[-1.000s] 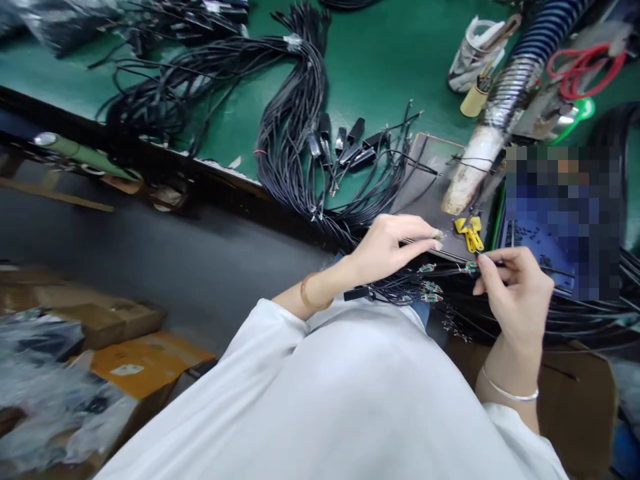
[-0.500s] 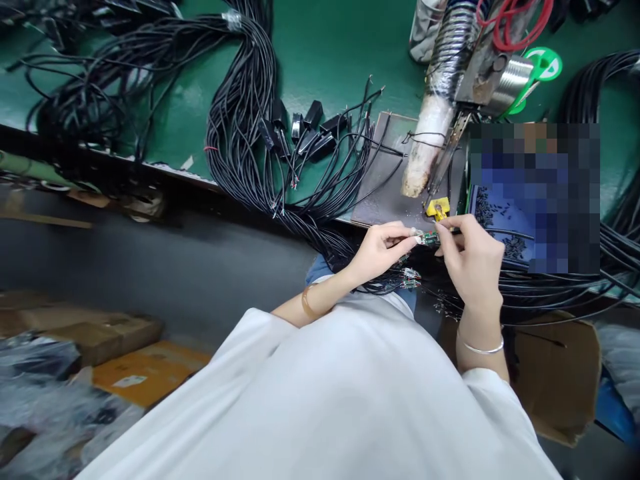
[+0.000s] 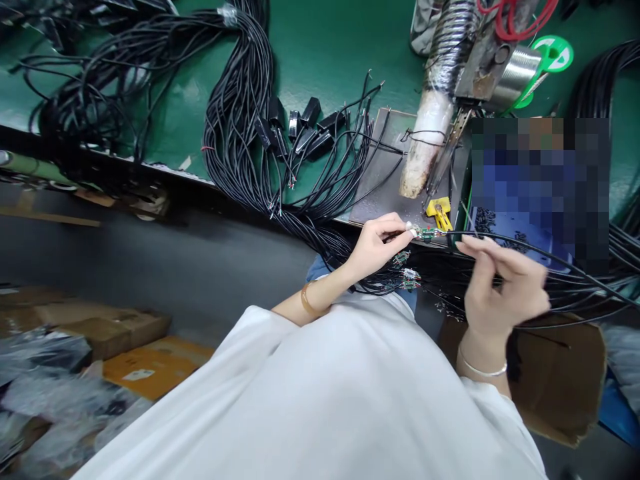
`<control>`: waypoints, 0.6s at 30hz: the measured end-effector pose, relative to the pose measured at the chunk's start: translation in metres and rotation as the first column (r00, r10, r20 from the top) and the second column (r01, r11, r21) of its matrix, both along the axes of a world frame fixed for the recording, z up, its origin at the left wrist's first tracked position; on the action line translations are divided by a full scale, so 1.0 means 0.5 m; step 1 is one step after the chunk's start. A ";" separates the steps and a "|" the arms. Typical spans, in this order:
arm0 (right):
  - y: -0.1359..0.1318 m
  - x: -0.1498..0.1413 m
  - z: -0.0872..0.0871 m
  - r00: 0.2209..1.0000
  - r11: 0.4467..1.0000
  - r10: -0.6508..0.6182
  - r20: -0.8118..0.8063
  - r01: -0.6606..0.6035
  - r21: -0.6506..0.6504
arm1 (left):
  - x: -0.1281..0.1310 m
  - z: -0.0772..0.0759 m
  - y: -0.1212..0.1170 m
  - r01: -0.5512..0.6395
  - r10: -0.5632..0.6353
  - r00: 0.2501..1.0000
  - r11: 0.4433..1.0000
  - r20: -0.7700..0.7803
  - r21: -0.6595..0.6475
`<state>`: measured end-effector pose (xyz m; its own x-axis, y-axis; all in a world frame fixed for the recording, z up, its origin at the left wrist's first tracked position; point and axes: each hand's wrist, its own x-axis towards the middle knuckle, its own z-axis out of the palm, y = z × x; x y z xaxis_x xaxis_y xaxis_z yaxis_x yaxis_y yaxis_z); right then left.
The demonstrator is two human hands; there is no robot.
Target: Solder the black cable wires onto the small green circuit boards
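Observation:
My left hand (image 3: 377, 245) pinches the end of a small green circuit board (image 3: 427, 233) between thumb and fingertips, at the bench's front edge. From the board's right end a black cable (image 3: 530, 247) runs right, passing behind my right hand. My right hand (image 3: 503, 283) is slightly blurred, beside the cable and apart from the board. Its fingers are loosely bent with thumb and index apart, and nothing shows in them. Below the held board hang several similar boards on cables, among them a small wired board (image 3: 411, 285). A yellow clip (image 3: 440, 212) stands just above the held board.
A wrapped hose (image 3: 423, 147) comes down over a brown board (image 3: 373, 183). Beside it is a solder wire spool (image 3: 520, 70) with green ends. Bundled black cables (image 3: 235, 120) and several black housings (image 3: 320, 143) lie on the green bench. At right stands a blue bin (image 3: 500, 193), partly pixelated.
My right hand has let go near the board's right end and moved right and slightly down. The left hand still holds the board, and more of the board and cable shows.

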<state>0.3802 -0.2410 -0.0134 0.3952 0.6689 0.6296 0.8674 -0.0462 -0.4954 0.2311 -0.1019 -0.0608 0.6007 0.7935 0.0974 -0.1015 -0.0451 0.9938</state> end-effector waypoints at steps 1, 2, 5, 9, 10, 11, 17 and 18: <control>0.019 -0.005 -0.013 0.998 1.000 0.006 0.056 -0.008 0.024 | 0.000 -0.001 0.000 -0.001 0.001 1.000 1.000 -0.003 0.004; 0.034 -0.009 -0.026 0.995 0.999 0.034 0.092 -0.038 0.036 | 0.000 -0.002 0.001 -0.003 0.003 1.000 1.000 -0.004 0.007; 0.063 -0.021 -0.059 0.980 0.987 0.156 0.121 -0.159 0.014 | 0.000 -0.006 0.000 -0.011 0.011 1.000 0.999 0.000 0.031; 0.077 -0.032 -0.084 0.977 0.980 0.200 0.073 -0.201 0.009 | 0.001 -0.007 -0.003 -0.058 0.055 0.998 0.993 0.030 0.107; 0.080 -0.033 -0.086 0.979 0.981 0.194 0.058 -0.195 0.017 | 0.002 -0.006 -0.003 -0.069 0.065 0.997 0.990 0.034 0.122; 0.082 -0.034 -0.086 0.982 0.982 0.187 0.040 -0.188 0.021 | 0.003 -0.005 -0.002 -0.076 0.072 0.997 0.988 0.033 0.131; 0.089 -0.031 -0.058 0.972 0.981 0.186 -0.146 -0.192 -0.027 | 0.009 0.004 0.015 -0.040 0.039 0.999 0.997 0.004 0.066; 0.090 -0.030 -0.054 0.968 0.979 0.191 -0.164 -0.199 -0.033 | 0.011 0.005 0.018 -0.028 0.029 1.000 0.998 -0.001 0.054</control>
